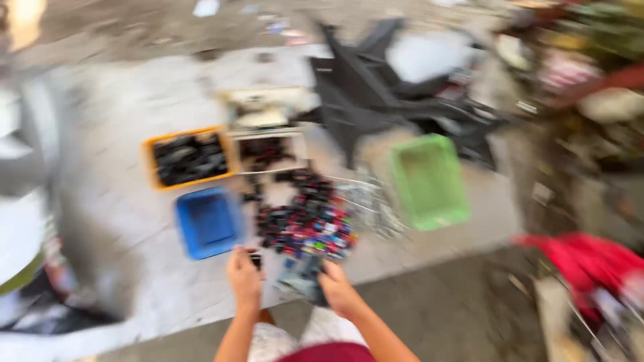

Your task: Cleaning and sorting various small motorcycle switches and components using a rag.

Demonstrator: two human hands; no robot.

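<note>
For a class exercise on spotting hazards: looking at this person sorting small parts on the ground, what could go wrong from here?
1. The left hand pinches a small dark piece over the floor, beside the blue tray; it might slip and fall outside the tray.
2. The right hand works right at the edge of the loose pile of small coloured parts; a careless move may scatter it.
3. Thin metal wires lying beside the pile could snag or prick fingers.

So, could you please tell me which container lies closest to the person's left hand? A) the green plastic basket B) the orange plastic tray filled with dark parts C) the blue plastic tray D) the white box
C: the blue plastic tray lies on the pale floor just above and to the left of the left hand, while the other containers sit farther off.
</note>
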